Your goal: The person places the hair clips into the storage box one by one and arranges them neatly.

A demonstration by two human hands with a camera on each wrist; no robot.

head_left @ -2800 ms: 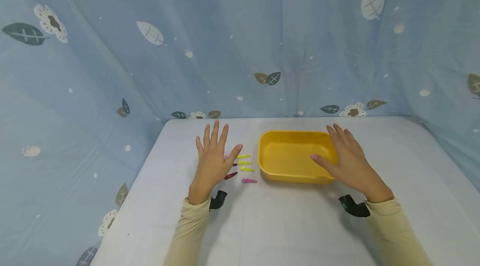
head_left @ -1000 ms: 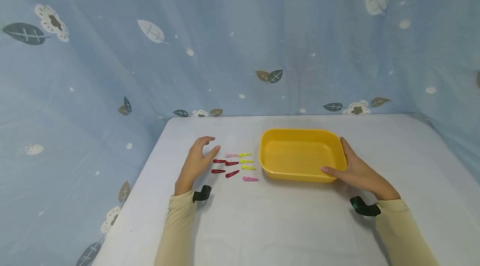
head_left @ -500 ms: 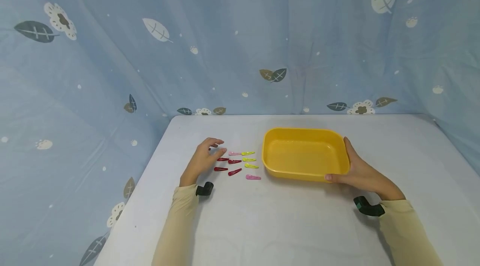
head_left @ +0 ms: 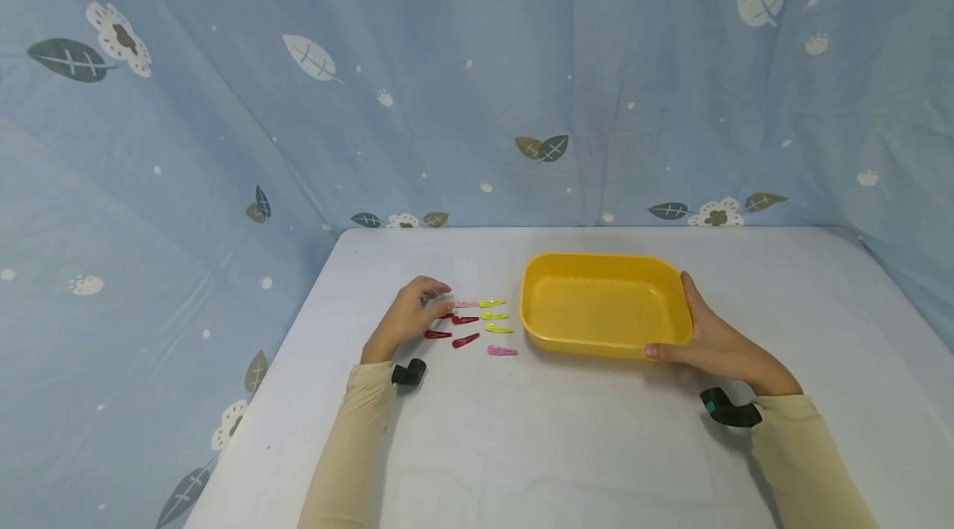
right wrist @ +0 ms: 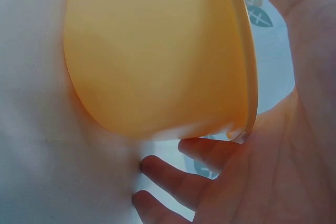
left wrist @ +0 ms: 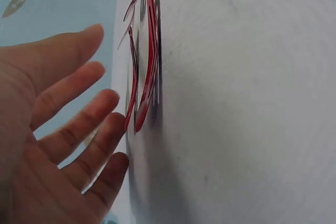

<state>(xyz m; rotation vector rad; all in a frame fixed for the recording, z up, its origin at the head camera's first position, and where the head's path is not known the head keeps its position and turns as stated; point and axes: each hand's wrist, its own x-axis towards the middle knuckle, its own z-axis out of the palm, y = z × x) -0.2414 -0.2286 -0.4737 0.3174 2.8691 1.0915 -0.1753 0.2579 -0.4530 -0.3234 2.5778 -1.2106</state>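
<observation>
My left hand (head_left: 406,318) hovers at the left end of a group of snap hair clips, its fingers loosely bent and holding nothing. In the left wrist view, a red hair clip (left wrist: 150,56) lies just beyond the fingertips. The other red clips (head_left: 465,340) lie close by, one partly hidden under the thumb. To their right are yellow-green clips (head_left: 498,329), a pink clip (head_left: 465,304) at the back and another pink clip (head_left: 503,350) in front. My right hand (head_left: 719,347) grips the right end of a yellow plastic basin (head_left: 604,348), thumb over the front corner, fingers along the outer wall (right wrist: 157,66).
The white-covered table (head_left: 566,446) carries all of this. A blue curtain (head_left: 417,98) printed with leaves and flowers hangs behind its back edge and along the left side. Dark wrist mounts (head_left: 731,411) stick out from both sleeves.
Both hands were spread in the air at first. The right has since taken hold of the basin's right end; the left has drawn back, then moved right and closer to the red clips.
</observation>
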